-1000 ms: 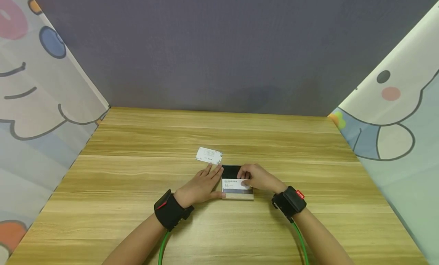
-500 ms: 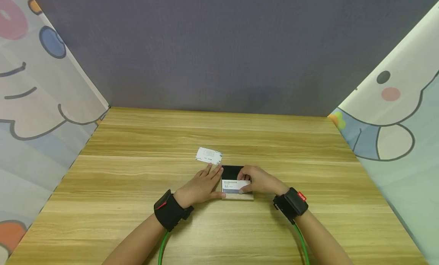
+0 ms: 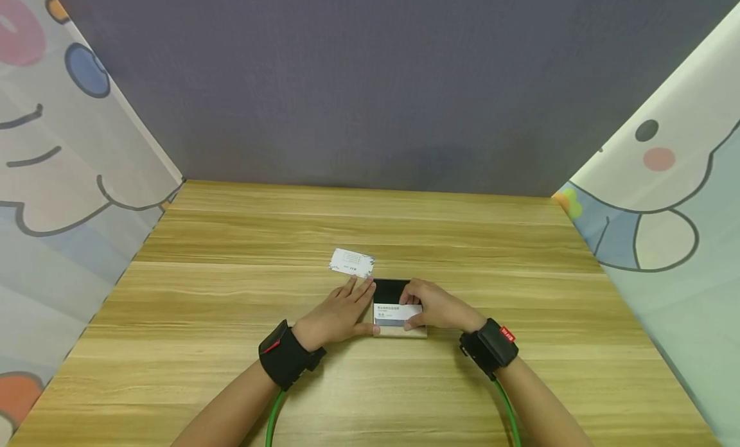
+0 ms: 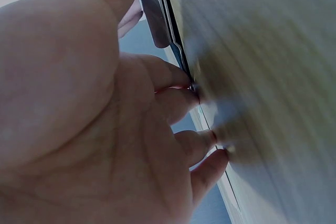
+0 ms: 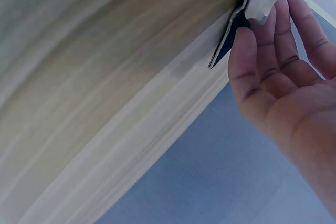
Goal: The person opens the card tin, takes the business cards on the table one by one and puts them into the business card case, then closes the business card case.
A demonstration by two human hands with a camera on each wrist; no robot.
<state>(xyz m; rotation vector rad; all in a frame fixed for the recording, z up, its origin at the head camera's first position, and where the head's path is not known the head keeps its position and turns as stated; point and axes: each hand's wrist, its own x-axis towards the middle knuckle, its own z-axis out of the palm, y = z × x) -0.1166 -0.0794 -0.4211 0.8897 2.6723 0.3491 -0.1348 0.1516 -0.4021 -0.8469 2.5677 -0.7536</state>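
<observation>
In the head view a flat card case (image 3: 388, 290), black at the far part with a pale metallic near edge, lies on the wooden table. A white business card (image 3: 388, 314) with a grey band sits on it. My right hand (image 3: 439, 307) pinches the card's right end, thumb on its face and fingers curled at its top edge. Spread nearly flat, my left hand (image 3: 338, 313) braces the case's left side, thumb at the near corner and a fingertip at the far one. The right wrist view shows the case's thin edge (image 5: 223, 45) beside my fingers.
A second white business card (image 3: 351, 262) with leafy corners lies just beyond my left fingertips. A dark panel (image 3: 370, 87) stands along the table's far edge, and cartoon-printed sheets flank both sides. Green cables (image 3: 276, 411) run from the black wrist straps.
My right hand has shifted slightly, its thumb lower on the card, and the card has slid a little toward the case's near edge. The left hand stays in place.
</observation>
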